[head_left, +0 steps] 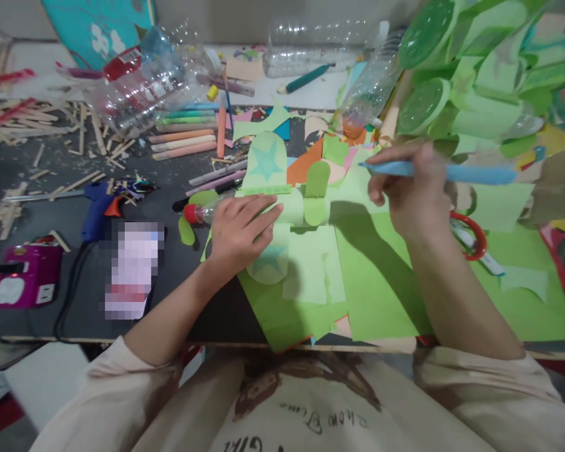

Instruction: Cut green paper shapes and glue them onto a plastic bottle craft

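My left hand lies palm down over a small plastic bottle wrapped in pale green paper, its fingers curved across it. The bottle's red cap points left, with bright green paper blades at it. Rounded paper wings stand out on both sides, the far one bearing a blue star; my hand partly covers the near one. A bright green rounded strip crosses the right end. My right hand, raised to the right of the bottle and apart from it, grips a light blue marker, tip pointing left.
Green paper sheets lie beneath, with red-handled scissors at right. A blue glue gun, a phone and a purple box are at left. Behind are markers, clear bottles, wooden sticks and green paper crafts.
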Demonstrator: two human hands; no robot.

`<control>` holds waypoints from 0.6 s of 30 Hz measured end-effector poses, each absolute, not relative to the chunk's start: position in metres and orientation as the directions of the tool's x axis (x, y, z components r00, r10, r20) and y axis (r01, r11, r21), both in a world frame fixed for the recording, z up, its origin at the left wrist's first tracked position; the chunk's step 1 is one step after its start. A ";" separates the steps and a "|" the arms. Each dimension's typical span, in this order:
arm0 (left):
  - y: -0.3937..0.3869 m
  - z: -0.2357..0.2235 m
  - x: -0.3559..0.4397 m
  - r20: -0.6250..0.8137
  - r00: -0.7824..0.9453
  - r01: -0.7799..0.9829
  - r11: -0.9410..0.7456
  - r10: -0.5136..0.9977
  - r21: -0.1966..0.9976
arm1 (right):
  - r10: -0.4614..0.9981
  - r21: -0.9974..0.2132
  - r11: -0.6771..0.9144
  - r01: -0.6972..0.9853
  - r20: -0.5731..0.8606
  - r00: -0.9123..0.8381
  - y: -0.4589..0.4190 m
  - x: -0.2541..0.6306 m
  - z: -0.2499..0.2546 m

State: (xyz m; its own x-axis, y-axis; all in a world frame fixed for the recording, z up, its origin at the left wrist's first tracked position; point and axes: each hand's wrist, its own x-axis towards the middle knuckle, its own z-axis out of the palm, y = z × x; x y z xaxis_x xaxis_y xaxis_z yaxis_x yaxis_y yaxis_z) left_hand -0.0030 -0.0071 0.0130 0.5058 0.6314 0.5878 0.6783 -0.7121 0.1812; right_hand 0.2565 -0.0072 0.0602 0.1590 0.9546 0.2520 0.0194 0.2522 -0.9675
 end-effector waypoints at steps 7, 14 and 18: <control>-0.008 0.013 -0.004 0.605 0.532 0.664 -0.735 0.593 0.136 | 0.985 -0.983 0.157 0.099 0.148 -0.092 -0.028 0.236 0.060; -0.010 0.017 -0.003 0.611 0.539 0.652 -0.746 0.580 0.133 | 0.977 -0.940 0.193 0.283 0.158 -0.144 -0.027 0.231 0.059; -0.011 0.019 -0.004 0.591 0.560 0.653 -0.748 0.581 0.117 | 0.970 -0.915 0.230 0.331 0.189 -0.154 -0.027 0.231 0.060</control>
